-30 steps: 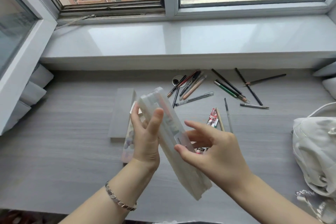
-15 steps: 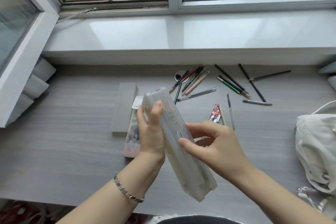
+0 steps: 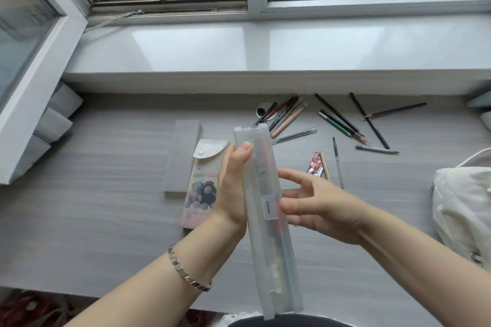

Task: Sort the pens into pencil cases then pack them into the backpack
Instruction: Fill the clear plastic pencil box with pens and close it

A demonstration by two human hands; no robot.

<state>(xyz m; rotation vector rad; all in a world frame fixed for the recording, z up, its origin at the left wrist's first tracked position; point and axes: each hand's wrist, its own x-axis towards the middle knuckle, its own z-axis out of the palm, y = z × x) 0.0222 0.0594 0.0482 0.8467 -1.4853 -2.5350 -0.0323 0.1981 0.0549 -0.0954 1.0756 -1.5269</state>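
A long translucent plastic pencil case [image 3: 268,220] with pens inside stands almost on end above the table. My left hand [image 3: 232,186] grips its left side, thumb on the upper edge. My right hand [image 3: 316,204] is at its right side, the thumb pressing the small clasp tab, the fingers spread behind. Several loose pens and pencils [image 3: 292,119] lie scattered at the back of the table, with more of these pens [image 3: 372,125] further right. A printed pouch-style pencil case [image 3: 204,180] lies flat behind my left hand. The white backpack [image 3: 465,207] sits at the right edge.
A flat grey box [image 3: 182,154] lies left of the printed case. A red-labelled tube and thin pens [image 3: 322,164] lie beyond my right hand. A wide white window sill [image 3: 265,48] runs along the back. White blocks [image 3: 57,119] are stacked at the far left.
The translucent case has turned from a slant to nearly upright, edge towards me. My right fingers have opened out behind it. The view has tilted down slightly.
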